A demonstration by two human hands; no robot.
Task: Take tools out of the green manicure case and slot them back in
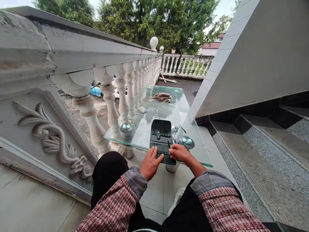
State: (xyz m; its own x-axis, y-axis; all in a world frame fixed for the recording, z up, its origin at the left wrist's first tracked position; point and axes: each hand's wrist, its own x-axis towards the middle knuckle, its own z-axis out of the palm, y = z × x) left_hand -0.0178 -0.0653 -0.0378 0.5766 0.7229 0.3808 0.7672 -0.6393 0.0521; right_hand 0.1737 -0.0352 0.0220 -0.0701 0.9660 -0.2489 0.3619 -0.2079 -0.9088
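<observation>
An unfolded black tool case (161,129) with rows of small loops lies on the glass table, its near end overhanging the front edge. My left hand (151,162) rests on the case's near left side, fingers stretched out and holding nothing. At the case's right edge, my right hand (181,153) pinches a thin black pointed tool (169,144), which stands upright; its exact kind I cannot make out. Several small metal tools (175,129) lie on the glass to the right of the case, partly hidden by my right hand.
The glass table (198,141) has bare edges and round metal supports (126,127). A crumpled brown cloth (163,97) and a small packet (143,109) lie farther back. A white balustrade (87,106) runs along the left; stone steps (260,154) rise on the right.
</observation>
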